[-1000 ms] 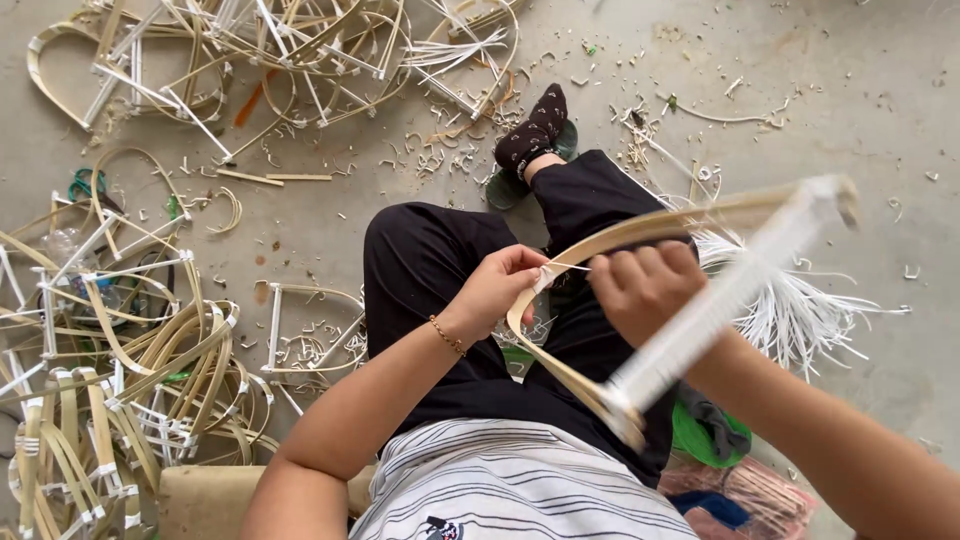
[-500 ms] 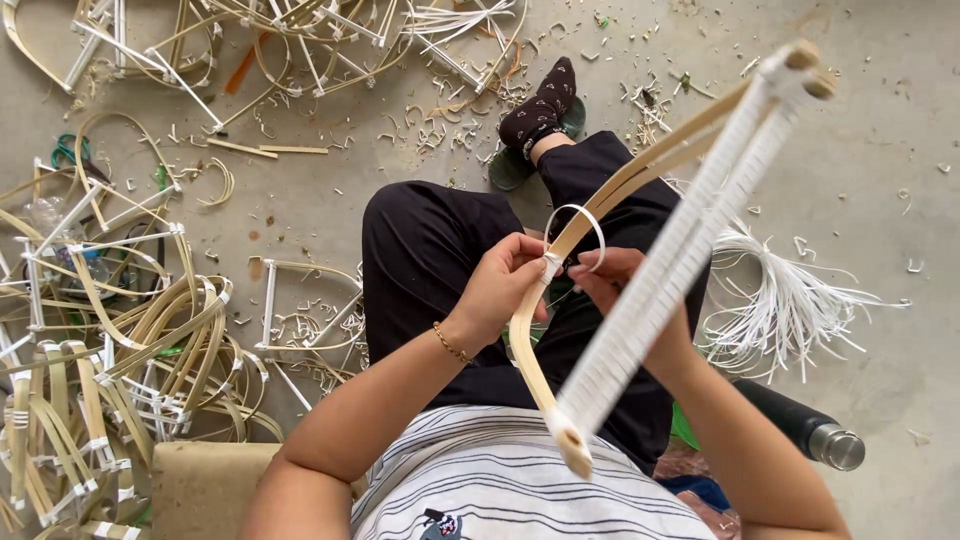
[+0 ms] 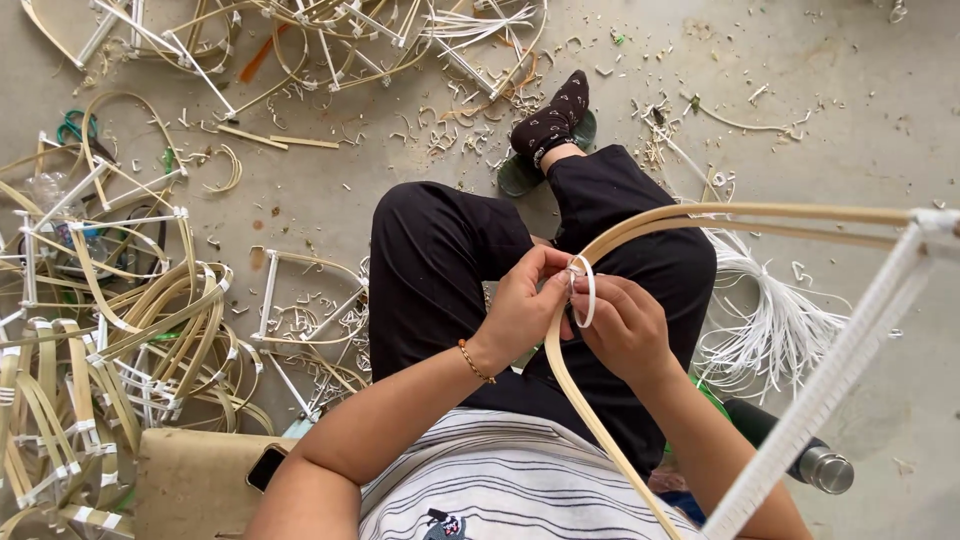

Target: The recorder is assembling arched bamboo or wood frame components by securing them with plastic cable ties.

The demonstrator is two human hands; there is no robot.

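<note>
The left hand (image 3: 520, 310) pinched the bent bamboo strip (image 3: 640, 225) at its curve above the lap, fingers closed on it. Just right, touching, the right hand (image 3: 625, 330) gripped a white tie (image 3: 585, 290) looped around that bend. The strip's long arms ran off rightward toward a white bar (image 3: 850, 370).

A dark phone (image 3: 266, 466), its screen black, lies at your left elbow on the corner of a tan, box-like surface (image 3: 190, 480), its rounded rectangle partly hidden by your arm. No packages, labels or signs are visible.
</note>
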